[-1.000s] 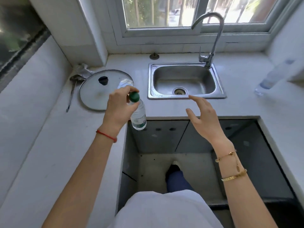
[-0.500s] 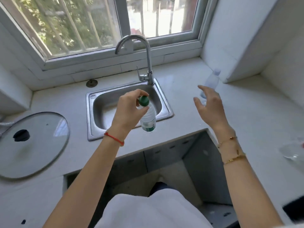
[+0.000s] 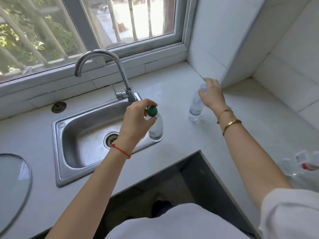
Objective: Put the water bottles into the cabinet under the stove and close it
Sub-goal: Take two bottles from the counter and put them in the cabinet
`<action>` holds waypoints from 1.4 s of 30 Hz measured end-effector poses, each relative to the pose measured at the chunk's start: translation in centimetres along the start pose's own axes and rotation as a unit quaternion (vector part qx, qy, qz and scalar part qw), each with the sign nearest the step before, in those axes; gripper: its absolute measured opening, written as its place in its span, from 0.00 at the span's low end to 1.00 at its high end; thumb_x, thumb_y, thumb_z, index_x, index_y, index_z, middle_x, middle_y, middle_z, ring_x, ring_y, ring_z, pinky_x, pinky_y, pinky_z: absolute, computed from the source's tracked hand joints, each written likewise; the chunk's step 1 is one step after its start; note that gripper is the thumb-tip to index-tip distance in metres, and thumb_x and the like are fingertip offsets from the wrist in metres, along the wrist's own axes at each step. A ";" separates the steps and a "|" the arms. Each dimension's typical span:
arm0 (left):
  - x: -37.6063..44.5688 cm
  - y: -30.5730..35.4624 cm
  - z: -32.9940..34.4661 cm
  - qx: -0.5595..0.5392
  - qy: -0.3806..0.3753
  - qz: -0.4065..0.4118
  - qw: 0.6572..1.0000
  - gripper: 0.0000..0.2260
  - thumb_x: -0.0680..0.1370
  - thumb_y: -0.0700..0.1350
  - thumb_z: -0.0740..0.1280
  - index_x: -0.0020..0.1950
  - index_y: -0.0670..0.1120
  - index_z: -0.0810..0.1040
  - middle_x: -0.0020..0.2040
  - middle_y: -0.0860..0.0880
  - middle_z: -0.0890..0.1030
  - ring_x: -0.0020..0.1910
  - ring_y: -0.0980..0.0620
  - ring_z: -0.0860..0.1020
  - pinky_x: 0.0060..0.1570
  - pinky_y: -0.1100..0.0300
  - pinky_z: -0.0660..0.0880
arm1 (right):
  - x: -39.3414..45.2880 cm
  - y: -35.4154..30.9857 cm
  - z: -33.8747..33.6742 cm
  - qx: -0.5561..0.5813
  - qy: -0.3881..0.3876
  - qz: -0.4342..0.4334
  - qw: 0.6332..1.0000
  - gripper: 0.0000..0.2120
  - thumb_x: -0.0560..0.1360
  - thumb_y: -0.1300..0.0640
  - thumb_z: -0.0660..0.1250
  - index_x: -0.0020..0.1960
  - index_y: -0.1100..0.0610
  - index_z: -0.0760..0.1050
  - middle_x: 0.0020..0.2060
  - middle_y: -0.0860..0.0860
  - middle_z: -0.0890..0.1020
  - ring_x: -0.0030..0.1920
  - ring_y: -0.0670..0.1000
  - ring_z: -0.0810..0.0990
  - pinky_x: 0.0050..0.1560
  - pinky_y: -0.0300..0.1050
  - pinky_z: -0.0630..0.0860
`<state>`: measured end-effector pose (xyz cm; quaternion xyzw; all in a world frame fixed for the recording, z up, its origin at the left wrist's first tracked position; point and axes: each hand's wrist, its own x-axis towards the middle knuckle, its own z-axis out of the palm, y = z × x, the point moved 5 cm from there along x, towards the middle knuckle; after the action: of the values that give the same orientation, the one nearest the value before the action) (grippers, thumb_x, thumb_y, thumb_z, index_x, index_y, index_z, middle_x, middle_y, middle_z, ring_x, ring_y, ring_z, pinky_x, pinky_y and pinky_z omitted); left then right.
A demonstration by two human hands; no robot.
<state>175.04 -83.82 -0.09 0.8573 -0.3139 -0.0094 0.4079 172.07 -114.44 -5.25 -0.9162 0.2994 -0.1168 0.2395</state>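
Observation:
My left hand holds a clear water bottle with a green cap by its neck, hanging over the sink's right rim. A second clear bottle with a pale cap stands on the white counter near the tiled corner. My right hand curls around that bottle's top, fingers at the cap; whether it grips is unclear. The dark recess in the counter opens below, in front of me.
A steel sink with a curved tap sits under the window. A glass pot lid lies at the far left. A crumpled clear plastic bag rests on the counter at the right edge.
The view swung right. My left hand carried the green-capped bottle from the counter's left to the sink's right rim. My right hand reached out to the second bottle's top.

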 end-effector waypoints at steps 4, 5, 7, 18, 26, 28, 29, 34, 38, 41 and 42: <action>1.4 -0.2 0.8 0.013 -0.021 0.003 1.000 0.17 0.68 0.36 0.75 0.55 0.48 0.81 0.45 0.53 0.81 0.42 0.49 0.78 0.48 0.50 0.79 | 1.0 0.7 1.3 0.000 -0.029 0.038 0.999 0.23 0.78 0.58 0.62 0.72 0.60 0.65 0.67 0.61 0.71 0.67 0.65 0.67 0.65 0.54 0.68; 1.7 -0.3 1.0 0.013 -0.026 0.002 1.000 0.17 0.68 0.36 0.74 0.54 0.49 0.80 0.45 0.53 0.81 0.42 0.49 0.78 0.48 0.50 0.79 | 1.0 0.9 1.5 0.002 -0.026 0.043 0.999 0.21 0.78 0.58 0.62 0.70 0.60 0.66 0.65 0.61 0.73 0.66 0.65 0.68 0.63 0.54 0.70; 2.0 -0.5 1.1 0.009 -0.032 0.002 0.999 0.17 0.68 0.36 0.74 0.54 0.49 0.80 0.45 0.51 0.81 0.42 0.49 0.78 0.47 0.49 0.79 | 1.0 0.9 1.6 0.005 -0.009 0.040 0.999 0.16 0.77 0.60 0.62 0.64 0.60 0.69 0.60 0.61 0.76 0.62 0.65 0.70 0.58 0.53 0.72; 2.7 -0.8 -0.3 -0.010 -0.069 0.063 0.996 0.17 0.69 0.36 0.74 0.55 0.48 0.80 0.46 0.53 0.81 0.44 0.50 0.77 0.48 0.51 0.78 | -7.1 -1.5 -1.5 0.021 0.127 0.059 0.990 0.10 0.75 0.64 0.66 0.57 0.59 0.73 0.54 0.54 0.78 0.59 0.58 0.72 0.47 0.47 0.70; -0.5 -0.5 -2.0 -0.028 -0.130 0.146 0.980 0.16 0.70 0.35 0.74 0.56 0.46 0.81 0.47 0.50 0.83 0.43 0.49 0.78 0.48 0.55 0.77 | -20.4 -6.9 -4.2 -0.012 0.220 0.083 0.972 0.14 0.76 0.59 0.68 0.60 0.56 0.73 0.53 0.52 0.80 0.54 0.55 0.74 0.42 0.45 0.67; -2.0 -0.4 -2.2 -0.035 -0.155 0.167 0.973 0.16 0.70 0.36 0.73 0.55 0.47 0.81 0.47 0.50 0.83 0.44 0.49 0.79 0.48 0.56 0.77 | -24.4 -8.1 -4.1 -0.012 0.231 0.110 0.967 0.15 0.75 0.59 0.69 0.60 0.55 0.73 0.53 0.52 0.80 0.54 0.55 0.74 0.44 0.46 0.70; -2.8 -0.4 -2.3 -0.036 -0.168 0.178 0.969 0.16 0.70 0.36 0.73 0.55 0.47 0.81 0.47 0.50 0.83 0.44 0.49 0.79 0.48 0.57 0.77 | -26.4 -8.6 -3.9 -0.014 0.237 0.125 0.963 0.15 0.75 0.58 0.69 0.61 0.55 0.73 0.52 0.52 0.80 0.53 0.55 0.75 0.45 0.46 0.71; -7.5 0.4 -2.4 -0.043 -0.232 0.229 0.944 0.15 0.70 0.37 0.73 0.54 0.48 0.81 0.47 0.51 0.83 0.42 0.51 0.79 0.44 0.66 0.73 | -36.5 -10.8 -3.5 -0.025 0.268 0.195 0.943 0.16 0.75 0.59 0.69 0.62 0.55 0.74 0.53 0.50 0.79 0.51 0.55 0.76 0.45 0.44 0.69; -11.7 1.8 -2.5 -0.059 -0.279 0.268 0.920 0.13 0.70 0.38 0.73 0.53 0.47 0.82 0.46 0.51 0.84 0.41 0.51 0.80 0.41 0.73 0.69 | -43.5 -11.9 -3.4 -0.030 0.278 0.249 0.927 0.16 0.76 0.60 0.68 0.62 0.54 0.73 0.49 0.45 0.74 0.51 0.53 0.75 0.46 0.45 0.71; -15.4 3.0 -2.0 -0.076 -0.321 0.290 0.898 0.14 0.70 0.38 0.73 0.54 0.48 0.82 0.46 0.51 0.84 0.42 0.52 0.80 0.42 0.71 0.72 | -48.3 -12.1 -3.4 -0.038 0.297 0.286 0.910 0.16 0.75 0.59 0.69 0.62 0.53 0.73 0.47 0.44 0.72 0.51 0.51 0.74 0.46 0.44 0.70; -16.6 3.4 -1.7 -0.081 -0.334 0.296 0.891 0.14 0.69 0.38 0.73 0.54 0.49 0.81 0.46 0.52 0.83 0.42 0.53 0.80 0.43 0.70 0.72 | -49.9 -12.1 -3.3 -0.041 0.304 0.302 0.903 0.16 0.75 0.58 0.69 0.62 0.53 0.73 0.47 0.44 0.72 0.51 0.51 0.74 0.46 0.44 0.71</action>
<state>160.38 -75.19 -0.49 0.6349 -0.6691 -0.1989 0.3311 137.24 -76.91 0.24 -0.7110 0.6243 -0.2993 0.1234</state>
